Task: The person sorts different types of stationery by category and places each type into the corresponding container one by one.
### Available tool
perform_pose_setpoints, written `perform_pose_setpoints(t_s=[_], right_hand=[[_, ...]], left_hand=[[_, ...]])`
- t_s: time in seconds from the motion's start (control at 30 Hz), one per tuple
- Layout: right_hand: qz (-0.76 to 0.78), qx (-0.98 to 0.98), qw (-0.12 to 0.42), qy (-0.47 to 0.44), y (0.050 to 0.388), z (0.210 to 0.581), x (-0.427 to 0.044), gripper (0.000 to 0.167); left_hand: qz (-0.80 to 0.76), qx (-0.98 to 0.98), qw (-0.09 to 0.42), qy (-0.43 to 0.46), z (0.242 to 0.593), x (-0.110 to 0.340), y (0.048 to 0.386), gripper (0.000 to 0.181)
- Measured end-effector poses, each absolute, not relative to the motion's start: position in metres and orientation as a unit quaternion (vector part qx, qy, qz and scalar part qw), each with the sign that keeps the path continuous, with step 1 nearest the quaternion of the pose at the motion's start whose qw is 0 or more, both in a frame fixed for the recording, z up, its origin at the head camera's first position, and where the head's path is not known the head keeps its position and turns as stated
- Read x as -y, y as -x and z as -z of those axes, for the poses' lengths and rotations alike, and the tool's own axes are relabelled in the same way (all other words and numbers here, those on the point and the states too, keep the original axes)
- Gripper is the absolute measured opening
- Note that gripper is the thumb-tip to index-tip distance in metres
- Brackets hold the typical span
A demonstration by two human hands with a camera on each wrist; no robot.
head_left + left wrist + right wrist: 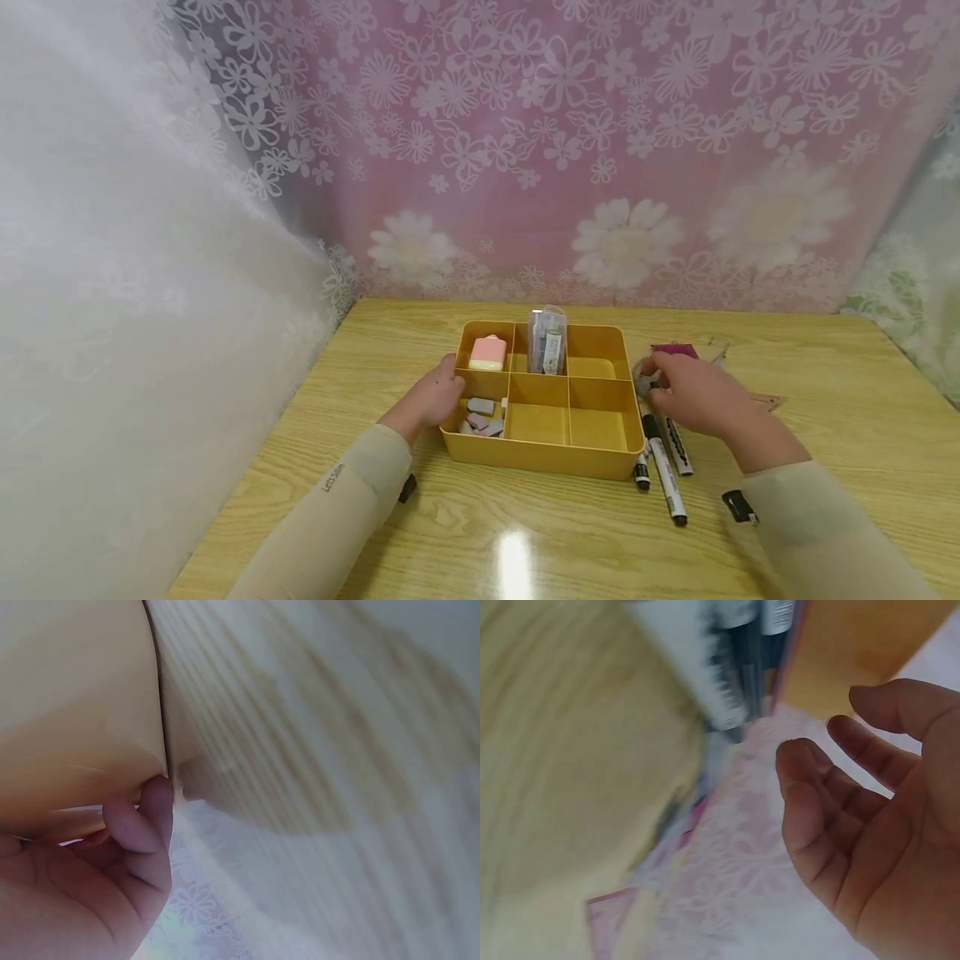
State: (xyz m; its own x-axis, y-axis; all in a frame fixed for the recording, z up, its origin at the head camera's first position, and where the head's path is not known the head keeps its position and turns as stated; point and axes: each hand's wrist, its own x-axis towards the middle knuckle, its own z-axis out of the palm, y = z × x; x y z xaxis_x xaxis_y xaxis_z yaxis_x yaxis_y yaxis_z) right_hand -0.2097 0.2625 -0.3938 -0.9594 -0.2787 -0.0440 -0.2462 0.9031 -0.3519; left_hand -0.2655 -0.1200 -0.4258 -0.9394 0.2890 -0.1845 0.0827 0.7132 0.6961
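My left hand [435, 398] grips the left side of the yellow divided tray [528, 456]; in the left wrist view its bent fingers [142, 832] lie against the tray's wall [82, 697]. Just right of the tray, my right hand [701, 396] hovers above the markers [666, 479]. The right wrist view shows that hand [877, 802] with loosely bent, parted fingers and nothing between them. Inside the tray are a pink and cream item [487, 352] at the back left, a clear case [547, 342] at the back middle and several small eraser-like pieces [482, 407] at the front left.
A magenta item [675, 350] lies behind my right hand, with a triangular ruler-like piece [767, 402] to its right. Black clips [740, 506] show near both sleeves. Flowered curtains [510, 167] hang behind and beside the wooden table [465, 533].
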Motion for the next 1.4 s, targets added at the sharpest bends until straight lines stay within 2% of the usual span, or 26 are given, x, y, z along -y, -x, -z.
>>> perform_pose_setpoints(t_s=[0.13,0.33,0.6,0.87,1.03,1.4], right_hand=[[0.169,-0.974,0.087,0.121,0.216,0.407,-0.271,0.043],[0.162,-0.975,0.102,0.113,0.222,0.422,-0.278,0.055],[0.165,-0.975,0.095,0.115,0.227,0.433,-0.280,0.053],[0.185,-0.971,0.099,0.114,0.222,0.426,-0.282,0.050],[0.219,-0.966,0.085,0.109,0.215,0.417,-0.282,0.052],[0.243,-0.962,-0.003,0.128,0.193,0.378,-0.265,0.053]], left_hand=[[-0.368,-0.914,0.143,-0.090,0.425,0.121,0.264,0.054],[-0.378,-0.910,0.146,-0.086,0.425,0.122,0.261,0.054],[-0.391,-0.905,0.148,-0.082,0.427,0.122,0.261,0.053],[-0.392,-0.904,0.151,-0.083,0.427,0.120,0.262,0.055],[-0.388,-0.906,0.152,-0.076,0.428,0.118,0.264,0.057],[-0.391,-0.903,0.157,-0.078,0.427,0.119,0.266,0.055]])
